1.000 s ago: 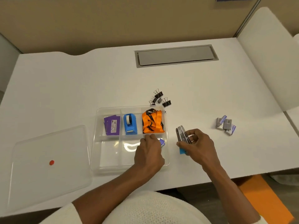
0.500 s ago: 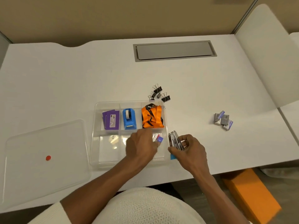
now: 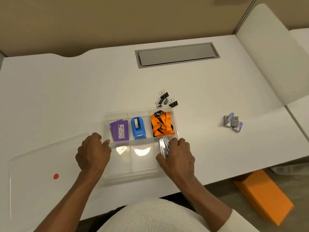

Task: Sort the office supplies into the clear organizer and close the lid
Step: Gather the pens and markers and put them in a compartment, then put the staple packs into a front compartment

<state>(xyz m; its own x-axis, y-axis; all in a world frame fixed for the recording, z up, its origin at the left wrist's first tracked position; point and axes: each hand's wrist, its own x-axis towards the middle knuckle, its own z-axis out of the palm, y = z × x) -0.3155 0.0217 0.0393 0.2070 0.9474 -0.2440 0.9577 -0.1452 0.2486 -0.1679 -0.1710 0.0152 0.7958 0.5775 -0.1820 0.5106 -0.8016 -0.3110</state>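
Organizer (image 3: 115,177): clear glossy plastic, glare spots on the floor. Lid (image 3: 41,164): same clear plastic, smooth. Stapler (image 3: 164,147): shiny bare metal. Tape dispenser (image 3: 138,128): glossy blue plastic. Lanyard (image 3: 161,125): orange woven cloth. Desk (image 3: 66,97): matt white, smooth. Sweater (image 3: 155,216): rough cream knit.

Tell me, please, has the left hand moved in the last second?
Yes. The left hand went leftward, from the organizer's front right compartment to its left edge.
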